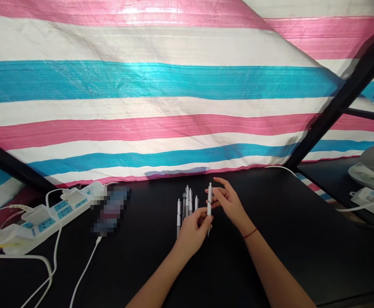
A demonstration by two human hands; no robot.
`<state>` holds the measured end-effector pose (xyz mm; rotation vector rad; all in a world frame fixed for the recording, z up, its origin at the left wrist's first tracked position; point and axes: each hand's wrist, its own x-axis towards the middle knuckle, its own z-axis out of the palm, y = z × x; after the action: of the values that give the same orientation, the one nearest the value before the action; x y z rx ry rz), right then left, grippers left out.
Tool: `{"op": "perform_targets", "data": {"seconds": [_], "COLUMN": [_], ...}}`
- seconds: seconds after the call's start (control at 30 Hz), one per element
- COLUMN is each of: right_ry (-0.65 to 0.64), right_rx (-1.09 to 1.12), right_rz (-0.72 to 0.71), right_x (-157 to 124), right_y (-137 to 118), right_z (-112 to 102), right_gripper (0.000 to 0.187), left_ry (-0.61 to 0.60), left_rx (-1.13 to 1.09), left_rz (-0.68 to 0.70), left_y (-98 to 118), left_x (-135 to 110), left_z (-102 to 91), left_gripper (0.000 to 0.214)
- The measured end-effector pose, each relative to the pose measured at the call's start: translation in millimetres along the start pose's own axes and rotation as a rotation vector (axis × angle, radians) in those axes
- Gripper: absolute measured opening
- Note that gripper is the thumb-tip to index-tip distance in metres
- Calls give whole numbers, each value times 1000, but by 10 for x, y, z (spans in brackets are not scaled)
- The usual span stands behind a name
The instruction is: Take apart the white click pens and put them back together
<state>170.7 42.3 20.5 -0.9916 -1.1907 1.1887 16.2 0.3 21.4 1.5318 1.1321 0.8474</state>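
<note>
Pinching white pen (209,205) with left hand (193,231) | right hand (227,203) half-open beside its upper barrel, fingers spread

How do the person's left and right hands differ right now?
The left hand closes its fingers around the white pen, while the right hand is spread open beside the pen's upper part. The right wrist wears a thin red string; the left wrist shows none. The left hand is nearer the group of pens. Both hands are bare and at the same pen.
</note>
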Motion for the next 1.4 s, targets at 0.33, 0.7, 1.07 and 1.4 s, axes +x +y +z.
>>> {"op": "perform_targets", "data": {"seconds": [0.33,0.7,1.07,1.4], "right_ry": [-319,196,206,-92], "right_rx": [-452,-918,-1228,-386], "right_rz": [-221,87,69,-38], "right_x": [-178,37,75,62], "right_y": [-151,224,305,183], "right_z": [180,-92,-53,-40], "right_gripper": [12,20,23,31], "left_ry": [267,367,250,305], "left_rx": [-130,976,1185,1035], "left_rz": [53,168,120,317], "left_y": [-35,-72,-163,-90], "left_x": [86,14,23,38], "left_z": [-211,-198,-118,-207], "left_gripper": [28,27,17,17]}}
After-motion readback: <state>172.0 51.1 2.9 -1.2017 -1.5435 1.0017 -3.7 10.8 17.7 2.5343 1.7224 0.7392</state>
